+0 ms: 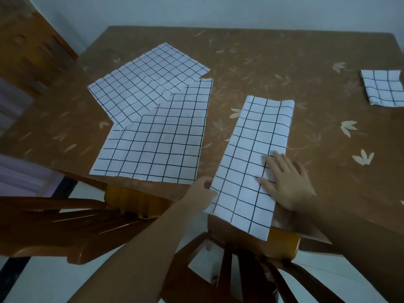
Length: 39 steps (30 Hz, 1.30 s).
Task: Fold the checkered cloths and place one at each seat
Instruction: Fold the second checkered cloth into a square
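Your half-folded checkered cloth [251, 162] lies on the worktop [284, 62] directly in front of you as a narrow strip. Its long axis runs away from you, leaning slightly right at the far end. The near end overhangs the front edge of the worktop, above the chair back [240, 270].

Hand states:
- Your left hand [202, 190] is at the strip's left edge, close to the near end, fingers curled onto that edge in a pinch.
- Your right hand [288, 180] lies flat on the strip's right side, fingers straight and spread, pressing the layers down. It grips nothing.

The next fold probably goes across the long axis, near end to far end. Both hands sit in the near half, and the left is the closer one to the overhanging end, so that end is the one to lift and carry forward.

The remaining cloths are as follows: two unfolded cloths, the nearer [157, 145] overlapping the farther [144, 84], lie left of the strip and apart from it. One folded cloth [382, 88] lies at the far right, well apart.
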Each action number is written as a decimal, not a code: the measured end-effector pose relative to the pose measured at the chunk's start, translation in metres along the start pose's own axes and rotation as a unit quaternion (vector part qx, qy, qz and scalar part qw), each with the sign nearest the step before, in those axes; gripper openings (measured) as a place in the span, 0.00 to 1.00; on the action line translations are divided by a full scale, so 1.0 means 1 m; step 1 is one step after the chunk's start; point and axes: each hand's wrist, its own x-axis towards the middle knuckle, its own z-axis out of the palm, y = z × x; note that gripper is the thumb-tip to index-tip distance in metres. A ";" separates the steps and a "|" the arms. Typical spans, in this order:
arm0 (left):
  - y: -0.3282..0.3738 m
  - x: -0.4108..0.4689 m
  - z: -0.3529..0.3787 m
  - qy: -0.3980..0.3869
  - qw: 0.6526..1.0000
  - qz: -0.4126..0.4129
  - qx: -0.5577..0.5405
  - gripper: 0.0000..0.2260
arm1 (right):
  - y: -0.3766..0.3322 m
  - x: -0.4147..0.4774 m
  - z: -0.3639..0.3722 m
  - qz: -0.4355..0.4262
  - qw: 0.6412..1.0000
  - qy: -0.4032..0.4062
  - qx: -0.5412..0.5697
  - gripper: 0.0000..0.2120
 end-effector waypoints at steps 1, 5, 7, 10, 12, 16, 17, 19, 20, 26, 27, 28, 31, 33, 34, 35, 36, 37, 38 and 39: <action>0.000 0.000 0.000 0.004 1.000 -0.003 0.000 0.17 | 0.005 0.006 -0.004 0.002 1.000 0.018 0.001 0.34; -0.003 -0.001 0.002 0.015 1.000 -0.023 -0.007 0.22 | 0.030 0.041 -0.016 -0.015 0.999 -0.012 -0.046 0.33; -0.005 0.002 0.003 0.029 0.999 -0.033 -0.012 0.24 | 0.044 0.058 -0.016 0.001 0.999 -0.030 -0.044 0.32; -0.006 0.008 0.007 0.051 0.997 -0.037 -0.046 0.26 | 0.054 0.070 -0.016 -0.001 1.000 0.012 -0.010 0.28; 0.000 0.007 0.012 0.061 0.991 -0.026 -0.118 0.27 | 0.049 0.060 -0.017 -0.061 0.996 0.056 0.025 0.25; 0.031 0.015 0.015 0.065 0.947 -0.016 -0.315 0.20 | 0.048 0.022 -0.010 -0.176 0.982 0.052 0.041 0.33; 0.041 0.018 0.014 0.061 0.937 -0.016 -0.343 0.17 | 0.053 0.014 -0.008 -0.185 0.982 0.033 0.027 0.37; 0.060 0.020 0.014 0.058 0.926 -0.015 -0.372 0.15 | 0.058 0.001 -0.004 -0.183 0.983 0.020 0.017 0.40; 0.070 0.020 0.015 0.060 0.921 -0.014 -0.385 0.15 | 0.058 -0.004 -0.003 -0.181 0.982 0.038 0.025 0.39; 0.107 0.005 0.014 0.019 0.870 -0.028 -0.493 0.12 | 0.036 -0.005 -0.006 -0.084 0.965 0.130 0.212 0.16; 0.110 0.001 0.012 0.019 0.870 -0.027 -0.492 0.10 | 0.032 -0.007 -0.015 -0.042 0.948 0.128 0.288 0.08; 0.110 0.000 0.010 0.031 0.872 -0.025 -0.488 0.09 | 0.029 -0.008 -0.025 0.000 0.933 0.114 0.342 0.04; 0.103 0.003 0.002 0.109 0.873 -0.013 -0.475 0.12 | 0.034 -0.009 -0.050 0.075 0.891 0.070 0.443 0.13; 0.096 0.009 0.001 0.167 0.909 0.014 -0.381 0.10 | 0.041 -0.015 -0.072 0.084 0.854 0.085 0.506 0.17; 0.095 0.009 0.003 0.173 0.929 0.038 -0.324 0.09 | 0.046 -0.019 -0.081 0.093 0.836 0.089 0.533 0.18; 0.094 0.009 0.008 0.152 0.944 0.057 -0.288 0.08 | 0.051 -0.021 -0.087 0.105 0.817 0.088 0.560 0.19; 0.094 0.007 0.014 0.106 0.954 0.071 -0.270 0.10 | 0.056 -0.024 -0.091 0.119 0.795 0.080 0.590 0.20; 0.096 0.004 0.021 0.060 0.962 0.074 -0.256 0.12 | 0.063 -0.026 -0.091 0.133 0.775 0.064 0.615 0.20; 0.098 0.002 0.027 0.019 0.970 0.075 -0.231 0.14 | 0.067 -0.029 -0.091 0.144 0.760 0.042 0.632 0.18; 0.100 -0.001 0.034 -0.014 0.977 0.077 -0.196 0.16 | 0.074 -0.031 -0.087 0.144 0.757 0.017 0.637 0.16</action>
